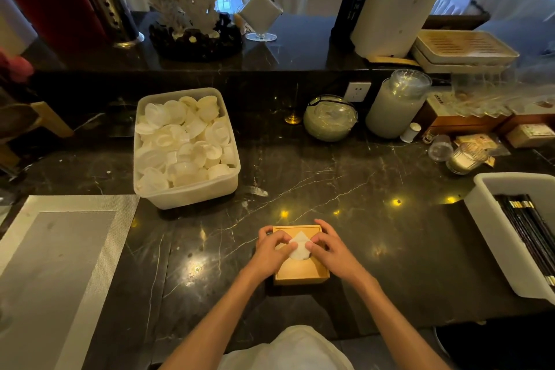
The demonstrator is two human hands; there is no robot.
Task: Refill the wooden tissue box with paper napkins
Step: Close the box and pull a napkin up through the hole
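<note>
Wooden box, napkin tuft being dressed

Wooden tissue box (pixel 300 272), a small square thing of pale honey-coloured timber, sat on the dark veined marble counter (pixel 345 189) right in front of me, close to its near edge, where both arms could reach it without stretching. From the opening in its top stood a white folded paper napkin (pixel 298 245), its point lifted clear of the lid. My left hand (pixel 271 251) lay over the left side of the box, fingers curled and its thumb and fingertips closed on the napkin's left edge. My right hand (pixel 332 249) mirrored it on the other side, fingers bent over the far corner and the tips pinching the napkin's right edge. I held it that way, I judge, so the box stayed pinned under my palms while the paper was teased up into a neat tuft; one hand alone would likely have dragged the light box about. How full the box was below the lid I could not tell, since the top hid the stack.

Well apart to the left stood a translucent plastic tub (pixel 186 192) heaped with small white lids or cups, and at the far right a grey rectangular bin (pixel 492 219) of dark chopsticks; neither was touching my work. No spare napkins were visible on the counter, so the filling seemed nearly done
</note>
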